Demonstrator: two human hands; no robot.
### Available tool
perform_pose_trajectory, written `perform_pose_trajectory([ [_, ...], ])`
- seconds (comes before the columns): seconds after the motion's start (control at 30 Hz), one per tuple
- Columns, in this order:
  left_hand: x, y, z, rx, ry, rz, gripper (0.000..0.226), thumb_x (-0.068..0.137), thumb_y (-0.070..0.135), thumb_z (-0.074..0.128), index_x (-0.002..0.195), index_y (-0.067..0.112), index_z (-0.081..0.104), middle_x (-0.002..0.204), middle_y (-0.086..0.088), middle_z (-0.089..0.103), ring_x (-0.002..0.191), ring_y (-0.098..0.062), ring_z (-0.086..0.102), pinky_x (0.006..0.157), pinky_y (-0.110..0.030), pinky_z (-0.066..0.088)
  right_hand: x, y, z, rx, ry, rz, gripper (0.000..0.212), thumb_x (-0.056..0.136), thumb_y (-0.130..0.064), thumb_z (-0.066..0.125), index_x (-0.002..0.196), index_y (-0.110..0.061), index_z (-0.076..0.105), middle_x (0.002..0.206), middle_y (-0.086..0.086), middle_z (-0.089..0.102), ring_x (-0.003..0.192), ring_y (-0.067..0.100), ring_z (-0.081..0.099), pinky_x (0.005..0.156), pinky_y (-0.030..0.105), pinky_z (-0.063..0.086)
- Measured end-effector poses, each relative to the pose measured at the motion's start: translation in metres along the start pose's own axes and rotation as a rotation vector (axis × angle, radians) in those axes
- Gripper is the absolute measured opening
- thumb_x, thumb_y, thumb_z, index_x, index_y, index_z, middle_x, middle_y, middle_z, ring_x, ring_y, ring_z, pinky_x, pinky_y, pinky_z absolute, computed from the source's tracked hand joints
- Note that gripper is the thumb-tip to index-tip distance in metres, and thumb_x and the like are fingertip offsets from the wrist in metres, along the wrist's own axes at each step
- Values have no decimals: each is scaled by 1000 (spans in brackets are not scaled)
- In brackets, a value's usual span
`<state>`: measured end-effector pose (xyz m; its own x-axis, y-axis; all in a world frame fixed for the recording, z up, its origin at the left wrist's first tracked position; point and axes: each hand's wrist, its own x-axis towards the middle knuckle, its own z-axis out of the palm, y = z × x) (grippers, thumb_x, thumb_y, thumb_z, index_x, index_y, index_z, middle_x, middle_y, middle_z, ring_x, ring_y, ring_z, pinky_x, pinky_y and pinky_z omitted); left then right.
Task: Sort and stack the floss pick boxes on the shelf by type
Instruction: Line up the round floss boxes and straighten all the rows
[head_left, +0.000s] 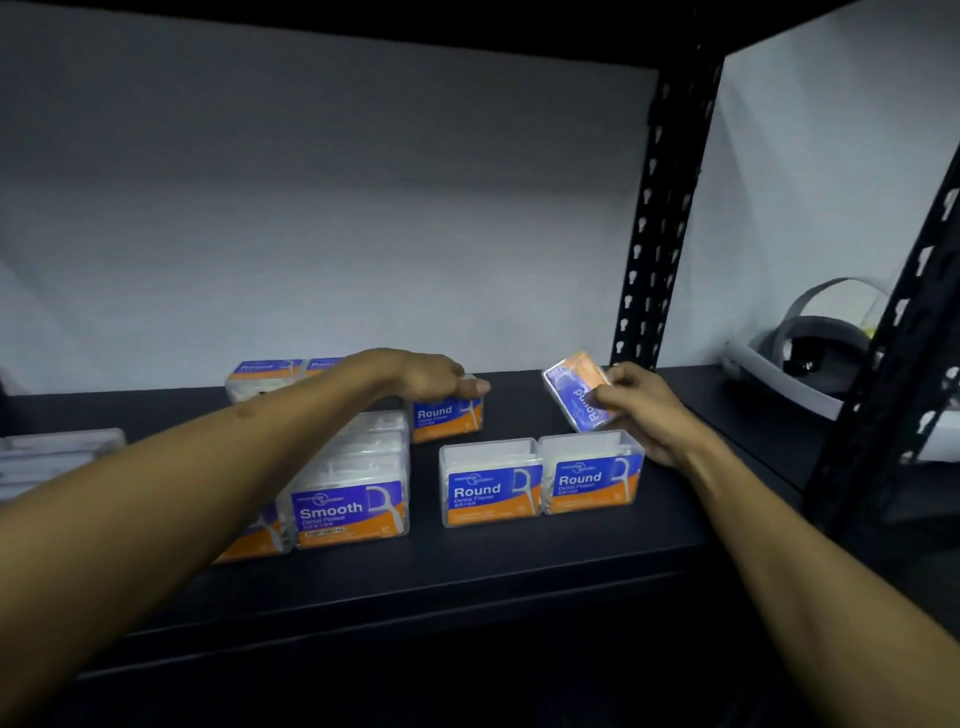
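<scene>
On the black shelf (519, 566) stand clear floss pick boxes with blue and orange labels. My left hand (434, 376) lies on top of a Round box (448, 420) at mid-depth, fingers curled over it. My right hand (636, 402) holds another Round box (576, 389) tilted in the air above the shelf. Two Round boxes (491, 491) (592, 480) stand side by side in front. A row of Smooth boxes (350, 506) runs back on the left, my forearm crossing it. Further Round boxes (267, 376) sit at the back left.
A black perforated upright (657, 218) rises at the back right, another (898, 374) nearer on the right. Beyond it lies a white headset (800, 358). Clear boxes (57, 457) sit at the far left. A pale wall closes the back.
</scene>
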<state>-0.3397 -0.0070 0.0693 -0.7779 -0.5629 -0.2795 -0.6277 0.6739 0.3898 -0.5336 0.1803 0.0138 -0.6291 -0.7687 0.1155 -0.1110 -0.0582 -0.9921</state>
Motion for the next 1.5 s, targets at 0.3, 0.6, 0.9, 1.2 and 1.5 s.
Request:
perform_pose_trajectory([
  [0.3,-1,4,-3,-11,-56,-58,58,98,58,42,132,12,51,130,-11,63,115,-28,63,102,-42,50,5,1,-3,79,-144,-82,31,85,9,68,112,-5,60,102,12,75,94,26,72,85,40,58],
  [0.6,0,6,-5,0,-62,-83,56,99,58,41,131,14,51,128,-11,64,112,-26,65,96,-38,53,0,-8,-15,-105,-11,-320,38,81,-5,78,115,-6,62,106,8,75,102,23,71,92,39,57],
  [0.9,-2,5,-5,-48,-71,-75,62,98,62,36,131,13,53,126,-11,66,110,-26,66,95,-37,53,-3,-4,-18,-25,60,-287,59,75,4,82,127,-14,60,107,9,72,99,28,73,81,48,62],
  [1.2,-5,7,0,-121,-17,-99,43,101,45,44,128,13,54,117,-10,70,102,-23,70,81,-33,57,-14,1,-25,-266,23,-235,45,69,-9,90,104,-4,62,90,6,78,86,22,75,84,38,59],
  [1.5,-21,33,10,-72,-97,59,34,102,41,46,125,16,51,124,-7,66,112,-24,67,100,-41,52,-33,4,-37,-275,-153,-302,35,81,5,76,111,-10,66,105,22,69,85,24,68,73,37,60],
])
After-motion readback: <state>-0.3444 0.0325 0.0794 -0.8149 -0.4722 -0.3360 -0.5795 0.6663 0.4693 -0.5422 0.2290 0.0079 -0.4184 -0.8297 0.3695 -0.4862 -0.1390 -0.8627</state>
